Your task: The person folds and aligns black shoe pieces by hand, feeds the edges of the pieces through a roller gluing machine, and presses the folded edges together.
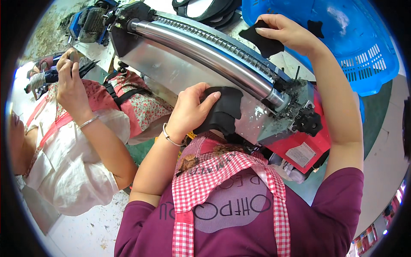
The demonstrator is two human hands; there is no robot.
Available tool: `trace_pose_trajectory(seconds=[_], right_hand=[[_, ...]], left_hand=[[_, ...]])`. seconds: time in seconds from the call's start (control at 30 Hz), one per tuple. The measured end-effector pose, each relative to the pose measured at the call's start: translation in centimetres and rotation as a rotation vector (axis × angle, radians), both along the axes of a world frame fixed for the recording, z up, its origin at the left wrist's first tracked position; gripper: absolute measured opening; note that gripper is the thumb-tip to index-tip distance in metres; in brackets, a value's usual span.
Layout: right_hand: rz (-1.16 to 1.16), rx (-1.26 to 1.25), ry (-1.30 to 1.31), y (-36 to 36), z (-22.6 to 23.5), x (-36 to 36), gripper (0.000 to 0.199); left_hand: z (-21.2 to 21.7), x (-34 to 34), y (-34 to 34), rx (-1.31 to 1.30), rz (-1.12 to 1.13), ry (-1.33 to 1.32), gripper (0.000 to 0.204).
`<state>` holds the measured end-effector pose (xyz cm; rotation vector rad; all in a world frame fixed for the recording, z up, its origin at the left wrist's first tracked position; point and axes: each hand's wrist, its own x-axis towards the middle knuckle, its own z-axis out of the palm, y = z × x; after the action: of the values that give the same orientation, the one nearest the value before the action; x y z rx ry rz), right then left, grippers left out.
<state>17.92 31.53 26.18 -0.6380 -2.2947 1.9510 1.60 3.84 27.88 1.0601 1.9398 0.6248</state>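
Observation:
My left hand [192, 112] grips several overlapping black flat cut pieces [226, 107], thumb on top, at the near side of the machine's metal plate [158, 64]. Farther off to the right, my right hand [284, 34] pinches one black cut piece [263, 42] with a notched outline between thumb and fingers. That piece is beyond the shiny steel roller [205, 58], beside the blue plastic basket [364, 25]. A ridged shaft [218, 45] runs along the roller's far side. Another black piece [315, 28] lies in the basket.
A black knob [309, 123] and a red panel [299, 147] are at the machine's right end. A dusty blue motor [87, 23] sits at its left end. Black curved straps [209, 10] lie behind. On the left, a co-worker's hand [75, 88] is raised near dark pieces.

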Motion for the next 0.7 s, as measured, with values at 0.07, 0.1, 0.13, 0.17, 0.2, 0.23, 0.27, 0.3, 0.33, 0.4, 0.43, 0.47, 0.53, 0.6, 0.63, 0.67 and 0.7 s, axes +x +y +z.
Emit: trace_pose_trajectory(seconds=[0.07,0.1,0.13,0.17,0.2,0.23,0.27,0.3,0.33,0.4,0.43,0.47,0.53,0.6,0.63,0.67,0.7], right_hand=[[0.088,-0.112,-0.056,-1.3,1.0,-0.3,0.022],[0.177,-0.225,-0.111,-1.7,1.4,-0.4,0.024],[0.206,-0.141,-0.209,-2.1,0.3,-0.5,0.027],[0.379,-0.084,-0.153,-2.4,0.2,-1.3,0.029],[0.402,0.032,-0.217,-2.9,0.4,-1.4,0.03],[0.424,0.148,-0.281,-3.4,0.9,-1.4,0.031],[0.454,0.214,-0.308,-3.1,0.3,-1.6,0.032],[0.453,0.212,-0.306,-3.1,0.0,-1.4,0.032],[0.4,0.199,-0.271,-3.2,-0.2,-1.2,0.031],[0.352,0.186,-0.23,-3.1,-0.7,-1.0,0.03],[0.273,0.179,-0.15,-2.7,-1.0,-1.0,0.03],[0.191,0.17,-0.072,-2.4,-1.2,-0.9,0.03],[0.118,-0.047,0.009,-1.6,-0.8,-0.8,0.034],[0.131,-0.252,-0.01,-0.4,-0.8,-0.7,0.037],[0.13,-0.252,-0.011,-0.6,-0.9,-0.7,0.037],[0.095,-0.334,0.024,-1.1,-0.7,-0.6,0.038],[0.059,-0.416,0.059,-1.6,-0.4,-0.6,0.039]], left_hand=[[0.1,0.4,0.9,0.027,-0.041,0.106,0.028],[0.2,0.5,1.4,0.053,-0.081,0.213,0.028],[0.3,0.7,2.0,0.053,-0.081,0.214,0.028],[0.3,0.8,2.7,0.049,-0.055,0.189,0.026],[0.3,0.8,3.1,0.045,-0.029,0.165,0.024],[0.0,0.3,2.9,0.045,-0.028,0.165,0.024],[-0.5,-0.4,2.4,0.065,-0.014,-0.067,0.021],[-0.9,-0.7,2.1,0.084,-0.001,-0.299,0.02],[-1.0,-0.5,1.5,0.166,0.073,-0.488,0.018],[-1.1,-0.5,0.4,0.169,0.099,-0.505,0.017],[-1.1,-0.7,0.1,0.172,0.122,-0.526,0.016],[-1.1,-0.9,-0.2,0.17,0.122,-0.526,0.016],[-0.8,-1.4,-0.5,0.049,0.001,-0.351,0.015],[0.0,-1.2,-0.2,0.039,-0.032,-0.216,0.018],[0.4,-1.1,0.1,0.03,-0.065,-0.082,0.022],[0.8,-1.1,0.4,0.03,-0.064,-0.083,0.022],[1.1,-1.1,0.8,0.0,-0.114,0.022,0.024]])
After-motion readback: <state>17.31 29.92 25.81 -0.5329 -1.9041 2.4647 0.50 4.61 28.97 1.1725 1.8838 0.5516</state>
